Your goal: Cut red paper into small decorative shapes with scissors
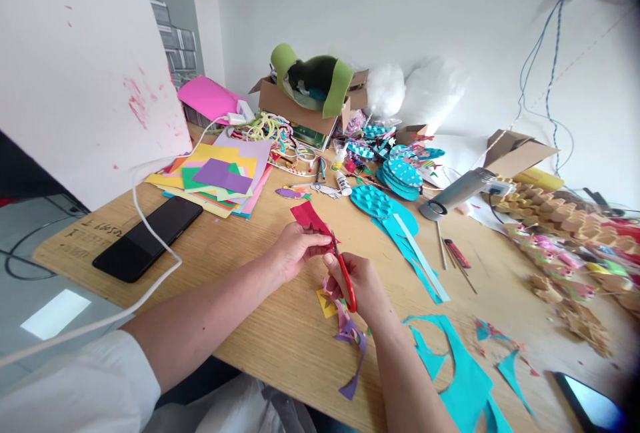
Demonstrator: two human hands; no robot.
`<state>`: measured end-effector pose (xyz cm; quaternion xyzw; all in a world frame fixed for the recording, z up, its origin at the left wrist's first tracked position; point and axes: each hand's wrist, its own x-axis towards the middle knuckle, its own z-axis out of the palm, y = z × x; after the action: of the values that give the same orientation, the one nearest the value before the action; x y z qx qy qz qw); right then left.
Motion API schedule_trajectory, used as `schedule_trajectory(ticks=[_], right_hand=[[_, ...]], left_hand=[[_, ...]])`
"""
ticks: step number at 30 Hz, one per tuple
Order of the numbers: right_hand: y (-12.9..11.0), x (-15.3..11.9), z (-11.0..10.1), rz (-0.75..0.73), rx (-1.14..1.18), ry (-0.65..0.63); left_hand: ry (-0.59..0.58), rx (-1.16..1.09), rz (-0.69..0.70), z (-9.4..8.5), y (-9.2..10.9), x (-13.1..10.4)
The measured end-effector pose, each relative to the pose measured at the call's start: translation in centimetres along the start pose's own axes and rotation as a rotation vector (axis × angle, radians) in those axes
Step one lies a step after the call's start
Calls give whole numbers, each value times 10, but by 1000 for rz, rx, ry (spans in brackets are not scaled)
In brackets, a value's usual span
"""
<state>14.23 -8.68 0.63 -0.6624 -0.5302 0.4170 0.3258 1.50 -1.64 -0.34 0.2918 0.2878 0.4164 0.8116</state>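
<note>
My left hand (299, 247) pinches a piece of red paper (309, 217) above the middle of the table. In my right hand (363, 281) are scissors with red handles (346, 283), their blades at the lower right edge of the red paper. Purple and pink paper scraps (353, 336) lie below my right hand, with a yellow scrap (326, 304) beside them. Beyond the hands lie small cut paper shapes (290, 193) and a small white bottle (343, 183).
A black phone (149, 238) and white cable lie left, near stacked coloured paper (223, 176). Blue felt pieces (463, 379) spread at right, below a metal flask (457, 193). A cardboard box (295, 109) stands at the back; another phone (590, 406) lies lower right.
</note>
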Motion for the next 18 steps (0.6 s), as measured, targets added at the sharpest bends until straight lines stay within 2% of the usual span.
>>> schedule_trajectory(ticks=[18], right_hand=[[1,0,-1,26,26,-3]], left_hand=[[-15,35,-19,-1,-1,1]])
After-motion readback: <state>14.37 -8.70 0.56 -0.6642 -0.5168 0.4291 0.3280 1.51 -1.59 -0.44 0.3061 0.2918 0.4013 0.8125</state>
